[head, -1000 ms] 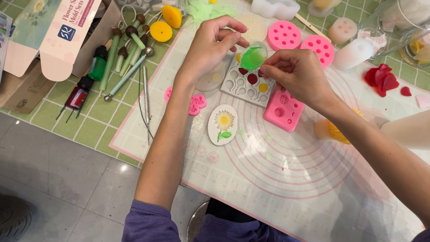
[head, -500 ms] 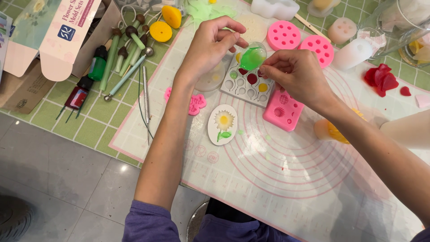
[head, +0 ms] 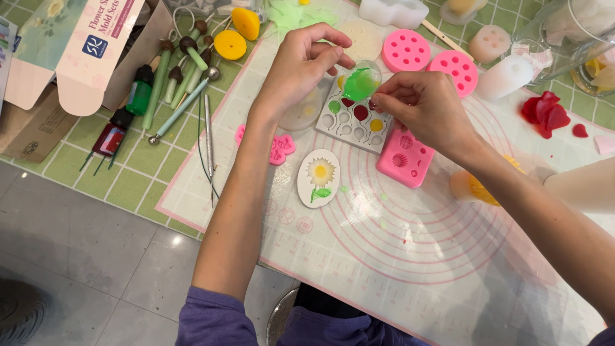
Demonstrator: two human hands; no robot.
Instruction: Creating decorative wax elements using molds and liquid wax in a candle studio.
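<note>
While green tools lie far left on the checked cloth, the left hand and right hand both pinch a small clear cup of green stuff above the white palette, beside a pink mold.

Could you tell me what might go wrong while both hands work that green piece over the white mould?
The soft green piece, pinched between the left hand and right hand, could tear or smear. Crumbs could drop into the filled red and yellow cavities of the white mould below. The right forearm could brush the pink mould.
</note>
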